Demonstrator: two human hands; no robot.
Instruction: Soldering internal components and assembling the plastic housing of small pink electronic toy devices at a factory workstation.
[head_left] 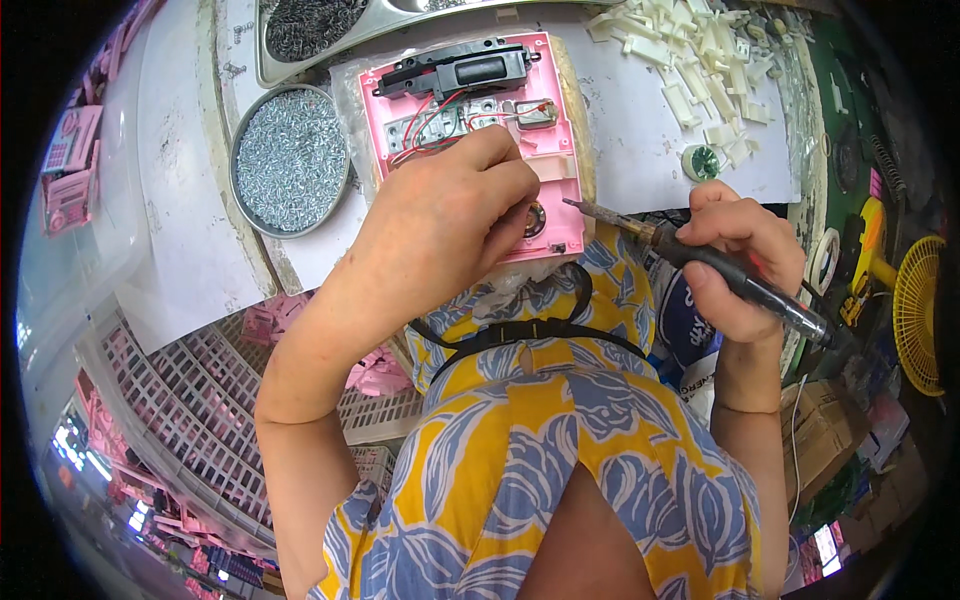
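A pink plastic housing (562, 228) lies in front of me, turned up so its inside shows. Across its far end sits a black plastic unit (480, 70). Red and green wires (408, 150) run past a metal plate to a small boxy metal part (537, 115). My left hand (440, 205) rests over the housing with fingers pinched near a dark round part (536, 218); whatever they grip is hidden. In my right hand (748, 245) is a soldering iron (745, 283) with a black handle, its tip just beyond the housing's right edge.
A round tin of small screws (290, 160) stands left, below a metal tray (375, 35) of dark springs. Cream plastic parts (705, 75) lie heaped at far right, near a roll of solder wire (701, 162). A yellow fan (920, 315) is rightmost; a crate (190, 400) sits lower left.
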